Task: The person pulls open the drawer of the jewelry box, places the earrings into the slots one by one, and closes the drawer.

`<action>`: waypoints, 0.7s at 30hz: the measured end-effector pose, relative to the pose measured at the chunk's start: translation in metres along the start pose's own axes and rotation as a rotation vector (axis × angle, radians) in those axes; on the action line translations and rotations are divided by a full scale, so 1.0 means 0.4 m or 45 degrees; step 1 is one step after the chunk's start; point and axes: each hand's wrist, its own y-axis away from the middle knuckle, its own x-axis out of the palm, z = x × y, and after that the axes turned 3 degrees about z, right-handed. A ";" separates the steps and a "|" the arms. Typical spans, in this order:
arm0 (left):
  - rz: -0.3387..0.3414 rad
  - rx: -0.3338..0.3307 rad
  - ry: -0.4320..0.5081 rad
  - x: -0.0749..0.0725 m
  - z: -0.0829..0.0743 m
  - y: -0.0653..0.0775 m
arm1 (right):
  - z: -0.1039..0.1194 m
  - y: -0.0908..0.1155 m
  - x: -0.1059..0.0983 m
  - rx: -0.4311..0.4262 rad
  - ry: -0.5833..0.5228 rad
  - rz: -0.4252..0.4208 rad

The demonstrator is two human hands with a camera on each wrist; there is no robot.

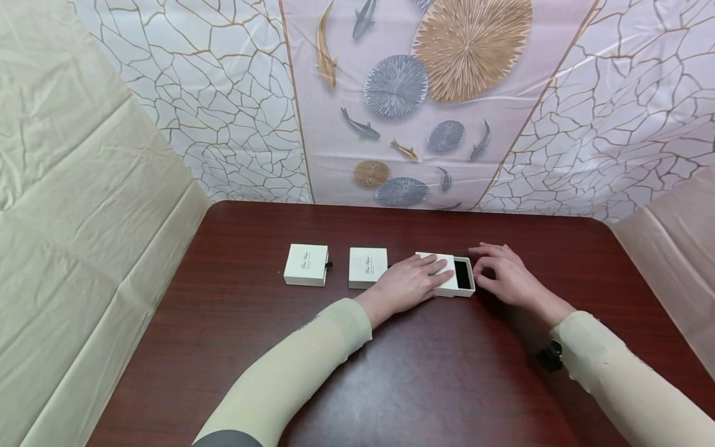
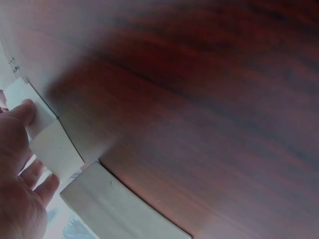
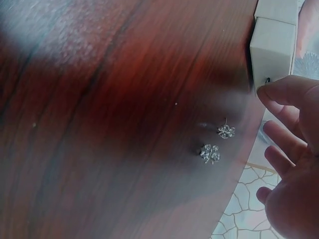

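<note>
Three small white drawer boxes stand in a row on the table. My left hand [image 1: 410, 282] grips the right-hand box [image 1: 448, 260], fingers over its sleeve and thumb against the near side. That box's drawer [image 1: 463, 293] sticks out to the right, showing a black lining [image 1: 463, 273]. At the drawer's end, my right hand [image 1: 508, 277] pinches the small dark pull tab [image 3: 267, 79] between thumb and forefinger, other fingers loosely bent. Two sparkling flower-shaped earrings [image 3: 210, 153] lie on the table beside the drawer in the right wrist view.
The middle box [image 1: 367, 266] stands just left of my left hand. Further left is another box [image 1: 306, 264] with a black ribbon tab on its right side. The dark red-brown table [image 1: 385, 379] meets a patterned cloth [image 1: 396, 155] behind, with pale cloth on both sides.
</note>
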 end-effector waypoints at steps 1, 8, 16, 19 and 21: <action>0.000 0.000 -0.001 0.000 0.000 0.000 | -0.002 0.001 0.000 -0.004 0.002 -0.003; -0.004 0.002 0.005 0.002 -0.001 -0.003 | -0.004 0.007 -0.004 -0.003 0.011 -0.006; -0.003 0.003 0.015 0.000 -0.001 0.000 | -0.004 0.011 -0.006 0.011 0.013 -0.007; -0.003 0.000 0.021 0.001 0.000 0.000 | -0.007 0.009 -0.006 0.025 0.017 0.011; -0.006 -0.002 0.023 0.002 0.001 -0.001 | -0.008 0.008 -0.007 0.030 0.025 0.016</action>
